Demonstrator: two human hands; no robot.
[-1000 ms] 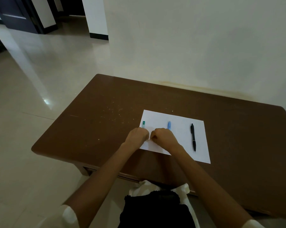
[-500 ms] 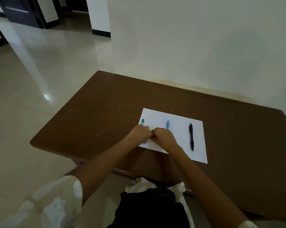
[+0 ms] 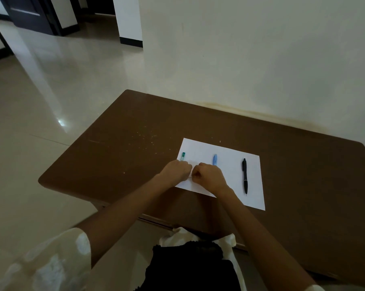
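A: Status pls, hands?
B: Left hand (image 3: pixel 175 172) & right hand (image 3: pixel 209 175) both curled, knuckles touching, on near-left part of the paper (image 3: pixel 200 150). Can't tell if they pinch anything; undersides hidden.
A: Pens?
B: Green pen (image 3: pixel 183 156) pokes out past left hand, blue pen (image 3: pixel 215 159) past right; rest covered. Black pen (image 3: pixel 244 175) lies apart on the right. All on the sheet, on the worktop (image 3: pixel 125 154).
A: Progress?
B: Early, I'd judge: visible paper has no marks, black pen untouched.
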